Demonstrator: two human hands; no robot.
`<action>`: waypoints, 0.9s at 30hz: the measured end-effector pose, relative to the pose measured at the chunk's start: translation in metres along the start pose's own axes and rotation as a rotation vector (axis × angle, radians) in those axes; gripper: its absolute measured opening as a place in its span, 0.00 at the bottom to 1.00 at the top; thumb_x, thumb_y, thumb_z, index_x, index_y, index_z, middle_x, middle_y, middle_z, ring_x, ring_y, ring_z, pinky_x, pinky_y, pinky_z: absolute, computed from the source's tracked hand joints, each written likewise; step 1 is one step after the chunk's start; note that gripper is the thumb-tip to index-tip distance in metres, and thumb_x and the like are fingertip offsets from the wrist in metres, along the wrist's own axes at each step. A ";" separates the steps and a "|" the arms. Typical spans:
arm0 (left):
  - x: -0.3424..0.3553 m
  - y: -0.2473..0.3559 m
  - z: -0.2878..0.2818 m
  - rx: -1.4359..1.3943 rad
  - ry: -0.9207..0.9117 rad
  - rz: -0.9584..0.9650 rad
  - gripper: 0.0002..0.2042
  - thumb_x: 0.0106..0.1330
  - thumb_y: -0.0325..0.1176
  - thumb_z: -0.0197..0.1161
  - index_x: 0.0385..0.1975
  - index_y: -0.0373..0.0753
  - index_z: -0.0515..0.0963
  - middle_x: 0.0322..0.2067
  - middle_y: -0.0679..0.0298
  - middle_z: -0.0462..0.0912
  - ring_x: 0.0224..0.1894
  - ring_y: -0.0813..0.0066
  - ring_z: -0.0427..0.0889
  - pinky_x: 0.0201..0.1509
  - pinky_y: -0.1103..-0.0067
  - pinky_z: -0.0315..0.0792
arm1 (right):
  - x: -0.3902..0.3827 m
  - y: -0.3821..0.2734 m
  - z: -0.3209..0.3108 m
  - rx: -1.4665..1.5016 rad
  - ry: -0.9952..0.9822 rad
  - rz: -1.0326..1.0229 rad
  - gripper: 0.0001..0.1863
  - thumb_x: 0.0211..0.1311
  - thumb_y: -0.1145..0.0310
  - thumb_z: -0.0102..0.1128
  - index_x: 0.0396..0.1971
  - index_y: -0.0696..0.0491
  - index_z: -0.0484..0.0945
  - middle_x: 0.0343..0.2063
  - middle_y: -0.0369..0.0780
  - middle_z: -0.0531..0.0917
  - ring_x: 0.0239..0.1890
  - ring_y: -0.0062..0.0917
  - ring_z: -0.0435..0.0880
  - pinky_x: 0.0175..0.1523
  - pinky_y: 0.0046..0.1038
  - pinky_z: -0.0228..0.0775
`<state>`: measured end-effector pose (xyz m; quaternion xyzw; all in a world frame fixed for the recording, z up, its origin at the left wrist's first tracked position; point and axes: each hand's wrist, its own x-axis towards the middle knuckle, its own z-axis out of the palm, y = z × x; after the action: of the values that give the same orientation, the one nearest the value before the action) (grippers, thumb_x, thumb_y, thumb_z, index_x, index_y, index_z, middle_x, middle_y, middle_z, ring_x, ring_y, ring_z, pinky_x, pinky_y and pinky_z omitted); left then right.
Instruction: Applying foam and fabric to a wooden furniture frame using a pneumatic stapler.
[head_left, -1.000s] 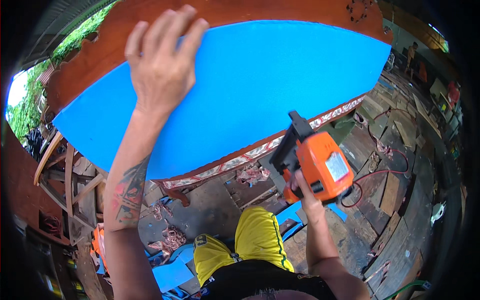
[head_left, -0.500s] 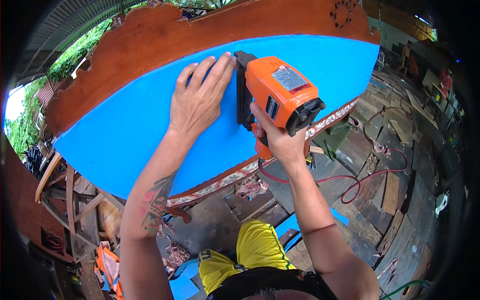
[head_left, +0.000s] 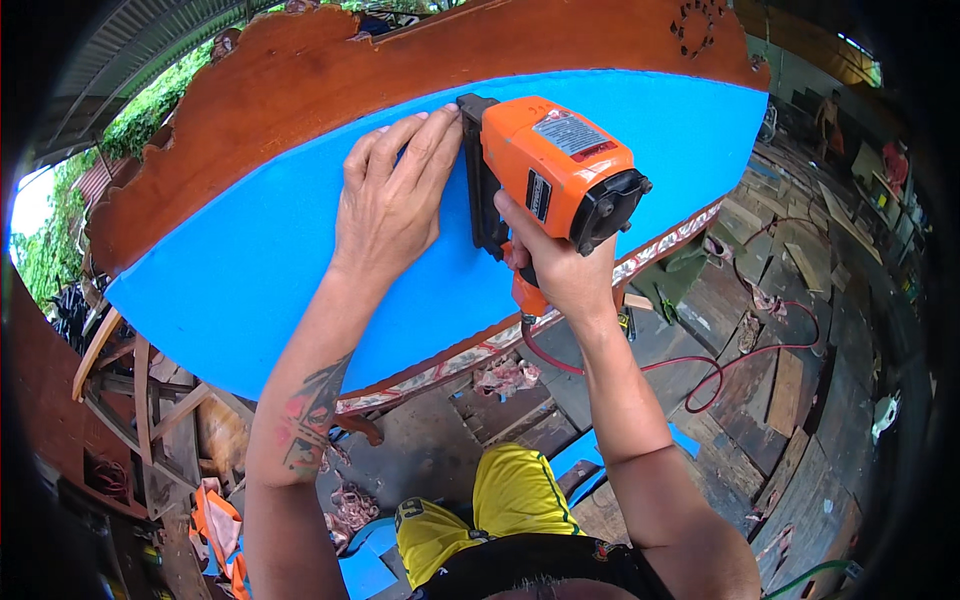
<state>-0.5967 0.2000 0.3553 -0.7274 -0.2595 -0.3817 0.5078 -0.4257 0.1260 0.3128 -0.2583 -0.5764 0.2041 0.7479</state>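
Observation:
A blue fabric-covered panel [head_left: 250, 270] curves along a carved brown wooden frame [head_left: 290, 90]. My left hand [head_left: 390, 200] lies flat on the blue fabric, fingers stretched toward the seam with the wood. In my right hand [head_left: 570, 280] is an orange and black staple gun [head_left: 555, 165], gripped by its handle. The gun's dark nose meets the fabric's upper edge just right of my left fingertips. From the handle's base runs a red air hose [head_left: 545, 352]. The gun hides the fabric behind it.
Patterned fabric [head_left: 410, 380] trims the panel's near edge. The hose loops over a floor of uneven planks [head_left: 740, 420] at the right. Fabric scraps [head_left: 352, 505] and blue offcuts [head_left: 370, 570] lie by my legs. A bare wooden frame [head_left: 140, 400] stands at the left.
The staple gun has shifted slightly left along the fabric's edge in my right hand. My left hand has slid a little to the left too, still flat on the fabric.

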 end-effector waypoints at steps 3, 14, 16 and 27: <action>0.000 0.000 -0.001 0.032 -0.015 0.007 0.23 0.64 0.31 0.65 0.62 0.45 0.76 0.64 0.74 0.74 0.63 0.74 0.71 0.69 0.70 0.56 | 0.001 -0.004 0.000 -0.011 -0.011 -0.003 0.07 0.62 0.75 0.69 0.35 0.59 0.79 0.17 0.34 0.79 0.15 0.16 0.76 0.21 0.22 0.69; 0.000 0.003 -0.004 0.126 -0.042 0.000 0.24 0.65 0.34 0.66 0.63 0.46 0.75 0.64 0.74 0.74 0.64 0.76 0.69 0.74 0.68 0.46 | 0.008 -0.011 -0.002 -0.022 -0.029 0.098 0.11 0.60 0.74 0.71 0.41 0.59 0.82 0.23 0.34 0.83 0.19 0.15 0.78 0.25 0.23 0.70; 0.001 0.003 -0.005 0.028 -0.013 -0.020 0.25 0.64 0.33 0.67 0.63 0.44 0.76 0.64 0.72 0.74 0.64 0.74 0.70 0.73 0.68 0.49 | 0.010 -0.013 0.000 -0.040 -0.032 0.087 0.11 0.60 0.74 0.71 0.41 0.59 0.82 0.22 0.34 0.83 0.18 0.15 0.77 0.24 0.23 0.69; 0.000 -0.003 -0.006 -0.088 0.055 0.002 0.22 0.61 0.30 0.69 0.58 0.40 0.79 0.61 0.69 0.77 0.63 0.70 0.73 0.71 0.65 0.55 | 0.010 -0.009 0.006 -0.077 -0.010 0.078 0.10 0.60 0.73 0.71 0.39 0.58 0.83 0.24 0.33 0.83 0.24 0.14 0.78 0.29 0.23 0.70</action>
<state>-0.6005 0.1952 0.3584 -0.7385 -0.2277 -0.4118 0.4829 -0.4286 0.1256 0.3274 -0.3082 -0.5772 0.2120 0.7259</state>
